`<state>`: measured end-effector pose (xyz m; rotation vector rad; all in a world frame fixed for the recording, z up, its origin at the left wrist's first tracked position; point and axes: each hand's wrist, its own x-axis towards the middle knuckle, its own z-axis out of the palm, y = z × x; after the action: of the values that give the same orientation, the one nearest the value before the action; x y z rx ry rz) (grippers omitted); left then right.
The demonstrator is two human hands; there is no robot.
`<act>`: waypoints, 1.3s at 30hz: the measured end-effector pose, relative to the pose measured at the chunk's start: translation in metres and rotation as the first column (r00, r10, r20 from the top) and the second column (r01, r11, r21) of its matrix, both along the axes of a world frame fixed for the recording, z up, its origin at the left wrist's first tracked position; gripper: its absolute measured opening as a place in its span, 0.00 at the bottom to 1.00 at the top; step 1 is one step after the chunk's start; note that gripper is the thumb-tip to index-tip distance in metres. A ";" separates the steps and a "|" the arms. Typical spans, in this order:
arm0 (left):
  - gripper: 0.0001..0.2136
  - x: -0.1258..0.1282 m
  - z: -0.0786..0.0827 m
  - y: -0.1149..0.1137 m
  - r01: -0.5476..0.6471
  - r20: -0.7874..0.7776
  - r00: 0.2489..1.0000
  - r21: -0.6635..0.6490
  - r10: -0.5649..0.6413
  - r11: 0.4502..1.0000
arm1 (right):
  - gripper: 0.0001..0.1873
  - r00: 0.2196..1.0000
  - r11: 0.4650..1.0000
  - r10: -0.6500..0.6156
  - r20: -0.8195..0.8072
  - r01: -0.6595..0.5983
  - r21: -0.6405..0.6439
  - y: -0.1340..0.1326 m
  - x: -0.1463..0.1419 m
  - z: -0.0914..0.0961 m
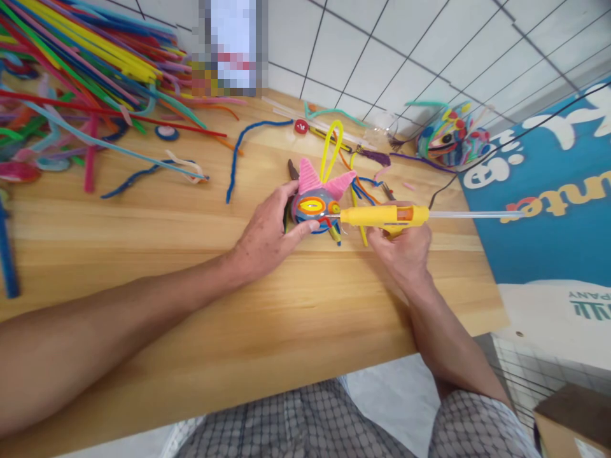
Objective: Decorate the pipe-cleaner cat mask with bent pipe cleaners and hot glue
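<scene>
My left hand (270, 230) is closed around the left side of a small cat-like head ornament (312, 198), its thumb along the lower front. The ornament is grey-blue, with pink ridged ears, orange-and-yellow eyes and a red line under them; a yellow loop (333, 147) stands up from its top. In my right hand (403, 249) is a yellow hot glue gun (382, 216), gripped by its handle. Its metal nozzle points left and meets the ornament's face near the red line; whether it touches cannot be made out. A clear glue stick (470, 215) sticks out of its back.
A heap of coloured pipe cleaners (100, 57) covers the back left of the wooden table (267, 318). Behind the ornament lie a yellow cutter knife (329, 135), a purple tassel (373, 156) and loose pipe cleaners. A colourful fish-like ornament (451, 137) and a black cord (539, 124) are at the back right.
</scene>
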<state>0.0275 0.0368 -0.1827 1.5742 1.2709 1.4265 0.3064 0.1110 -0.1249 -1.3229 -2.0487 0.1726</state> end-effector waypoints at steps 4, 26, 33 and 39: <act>0.32 0.001 0.002 0.000 0.000 -0.018 1.000 -0.004 0.000 1.000 | 0.16 1.000 0.999 -0.002 0.007 0.002 0.046 0.000 0.002 -0.002; 0.31 0.002 0.006 0.001 -0.005 -0.035 0.999 -0.001 0.005 1.000 | 0.16 0.999 0.999 0.004 0.042 -0.005 0.034 0.000 0.004 -0.004; 0.31 0.002 0.005 0.001 -0.017 -0.046 0.999 0.000 0.017 1.000 | 0.16 0.999 0.999 0.010 0.041 -0.012 0.049 -0.001 0.004 -0.005; 0.30 0.005 0.006 0.001 -0.017 -0.020 1.000 -0.027 0.017 0.999 | 0.16 0.999 0.999 0.015 0.041 -0.017 0.038 -0.002 0.003 -0.004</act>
<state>0.0326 0.0376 -0.1763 1.5665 1.3129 1.4018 0.3098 0.1094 -0.1289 -1.2970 -2.0867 0.1138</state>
